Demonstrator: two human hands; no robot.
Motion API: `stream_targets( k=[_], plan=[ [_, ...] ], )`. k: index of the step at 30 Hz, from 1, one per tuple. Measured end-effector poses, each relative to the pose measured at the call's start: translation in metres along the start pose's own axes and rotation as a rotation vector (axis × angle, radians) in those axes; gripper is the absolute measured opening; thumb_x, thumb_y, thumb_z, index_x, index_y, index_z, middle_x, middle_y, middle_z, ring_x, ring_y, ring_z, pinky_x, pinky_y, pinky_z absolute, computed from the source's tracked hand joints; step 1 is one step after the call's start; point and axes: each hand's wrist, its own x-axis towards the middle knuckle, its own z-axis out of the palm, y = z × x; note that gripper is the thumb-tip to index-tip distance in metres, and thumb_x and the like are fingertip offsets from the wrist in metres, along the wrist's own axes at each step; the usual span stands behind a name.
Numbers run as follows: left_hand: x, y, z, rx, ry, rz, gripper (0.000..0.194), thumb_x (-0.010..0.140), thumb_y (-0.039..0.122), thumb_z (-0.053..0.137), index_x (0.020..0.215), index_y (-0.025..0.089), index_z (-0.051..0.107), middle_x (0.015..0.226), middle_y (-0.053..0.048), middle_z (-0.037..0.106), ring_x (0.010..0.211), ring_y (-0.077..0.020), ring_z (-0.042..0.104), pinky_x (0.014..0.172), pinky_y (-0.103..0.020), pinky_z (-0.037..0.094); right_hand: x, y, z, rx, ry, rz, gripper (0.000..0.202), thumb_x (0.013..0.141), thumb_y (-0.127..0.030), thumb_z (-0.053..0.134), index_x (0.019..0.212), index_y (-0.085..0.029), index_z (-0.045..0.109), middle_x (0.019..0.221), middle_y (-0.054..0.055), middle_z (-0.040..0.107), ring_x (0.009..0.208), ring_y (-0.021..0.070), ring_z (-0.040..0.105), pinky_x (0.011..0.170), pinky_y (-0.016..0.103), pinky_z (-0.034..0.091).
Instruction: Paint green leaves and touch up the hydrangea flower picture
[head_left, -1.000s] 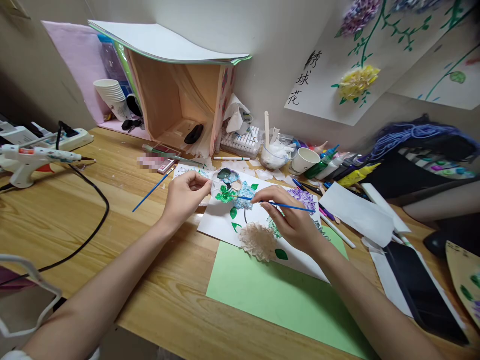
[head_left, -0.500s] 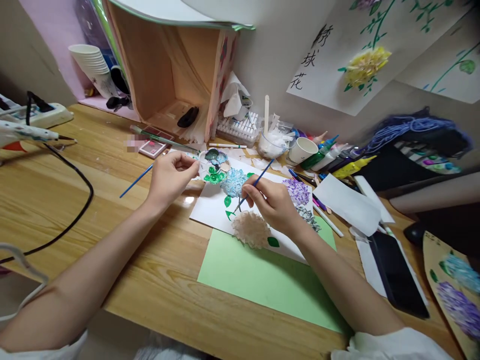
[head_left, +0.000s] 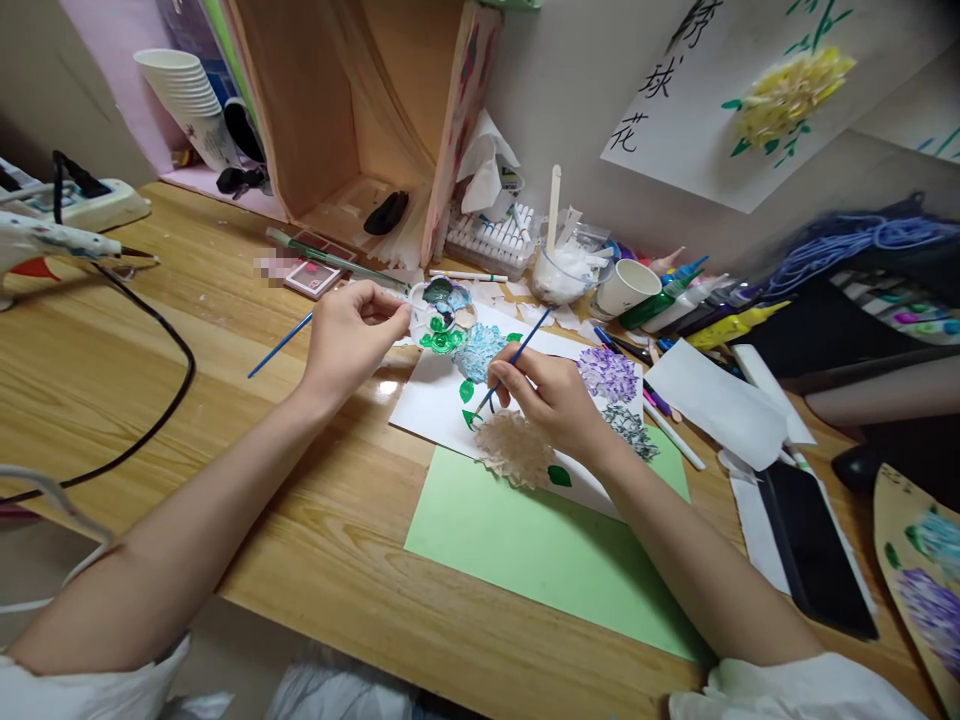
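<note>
My left hand (head_left: 360,325) pinches the rim of a small paint palette (head_left: 442,318), whose wells carry green, dark and blue paint. In my right hand (head_left: 544,385) is a thin blue paintbrush (head_left: 531,336), its tip on a green leaf outline at the left of the white paper (head_left: 424,405). Raised flowers in light blue (head_left: 481,352), beige (head_left: 514,448), purple (head_left: 609,374) and grey-black (head_left: 628,430) sit on that paper. A finished green leaf (head_left: 559,475) lies beside the beige flower. Beneath the white paper is a light green sheet (head_left: 540,560).
A second blue brush (head_left: 280,346) lies left of my left hand. At the back stand a tub with a wooden stick (head_left: 562,270), a paper cup (head_left: 628,288) and paint bottles (head_left: 679,290). A black phone (head_left: 817,550) is at right, a glue gun (head_left: 60,240) at far left.
The brush tip has come down onto the leaf outline, which now has more green in it. The view has shifted slightly; the palette stays in my left hand.
</note>
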Motion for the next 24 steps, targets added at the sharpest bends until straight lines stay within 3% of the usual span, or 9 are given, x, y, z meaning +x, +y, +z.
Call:
stream_targets(
  k=[24],
  plan=[
    [-0.0005,0.0009,0.0003,0.010,-0.008,0.020,0.009,0.068,0.021,0.068,0.064,0.019,0.061,0.065,-0.001,0.068,0.059,-0.0144,0.065,0.061,-0.027,0.055,-0.0001,0.0011,-0.0014,-0.061,-0.006,-0.071,0.032,0.099,-0.034,0.038,0.074,-0.020,0.053,0.062,-0.002,0.058,0.055,0.0091,0.053,0.056,0.022,0.040]
  ],
)
